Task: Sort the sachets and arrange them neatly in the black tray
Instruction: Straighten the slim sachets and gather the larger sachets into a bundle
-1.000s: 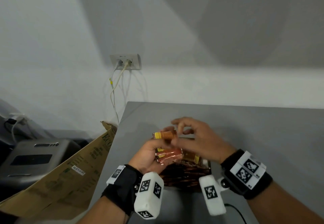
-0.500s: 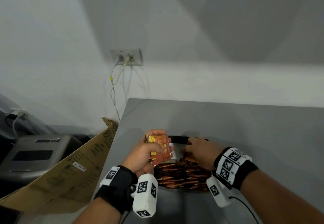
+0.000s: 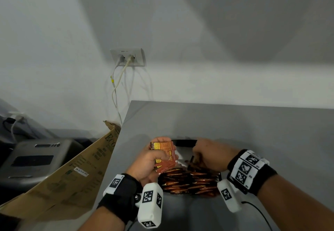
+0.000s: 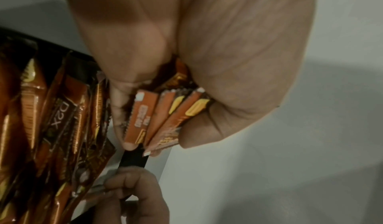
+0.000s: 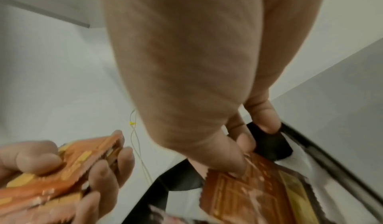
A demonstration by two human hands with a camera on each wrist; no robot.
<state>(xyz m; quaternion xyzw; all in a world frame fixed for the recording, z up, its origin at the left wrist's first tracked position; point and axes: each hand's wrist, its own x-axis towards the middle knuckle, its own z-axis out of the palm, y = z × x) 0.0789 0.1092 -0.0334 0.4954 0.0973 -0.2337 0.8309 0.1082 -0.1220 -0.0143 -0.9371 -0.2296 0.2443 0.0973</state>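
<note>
My left hand (image 3: 159, 151) grips a small bundle of orange sachets (image 3: 163, 154) upright, just left of the black tray (image 3: 184, 143). The left wrist view shows their ends (image 4: 145, 117) fanned between thumb and fingers. Several brown-orange sachets (image 3: 189, 182) stand packed in rows in the tray's near half. My right hand (image 3: 197, 155) reaches into the far half of the tray. There, in the right wrist view, thumb and fingers pinch the top of a brown sachet (image 5: 248, 186). White paper lines the tray floor (image 5: 298, 162).
The tray sits near the left edge of a grey table (image 3: 253, 131). A cardboard box (image 3: 72, 167) leans against that edge, with a grey machine (image 3: 34, 158) behind it. A wall socket (image 3: 127, 57) has cables hanging down. A black cable (image 3: 256, 211) lies near my right forearm.
My right hand let go of the bundle and went down into the tray. The left hand turned the orange sachets upright and kept hold of them.
</note>
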